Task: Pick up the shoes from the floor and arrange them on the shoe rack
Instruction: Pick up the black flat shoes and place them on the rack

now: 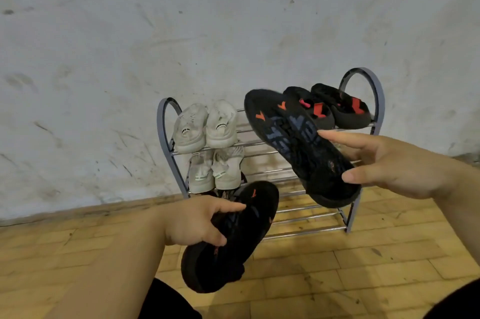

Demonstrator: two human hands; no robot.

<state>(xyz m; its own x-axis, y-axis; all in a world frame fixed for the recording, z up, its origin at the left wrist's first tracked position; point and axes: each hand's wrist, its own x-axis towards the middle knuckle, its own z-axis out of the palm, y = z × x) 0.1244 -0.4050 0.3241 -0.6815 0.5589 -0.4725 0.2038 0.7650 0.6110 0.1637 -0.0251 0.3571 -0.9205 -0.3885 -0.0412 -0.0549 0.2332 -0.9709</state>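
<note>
My left hand [197,220] grips a black sandal [228,238] with orange marks, sole facing me, low in front of the shoe rack [166,137]. In my right hand [389,165] is a matching black sandal [296,142], its blue-lettered sole turned toward me, held up before the rack's upper shelves. On the top shelf stand a white pair of sneakers [205,126] at the left and a black and red pair of sandals [330,108] at the right. A second pale pair of shoes [215,170] sits on the shelf below, at the left.
The grey metal rack stands against a scuffed white wall [181,33] on a yellow brick-patterned floor [337,266]. Its lower rails [306,220] at the right show bare chrome bars. My dark-clothed knees [168,303] show at the bottom edge.
</note>
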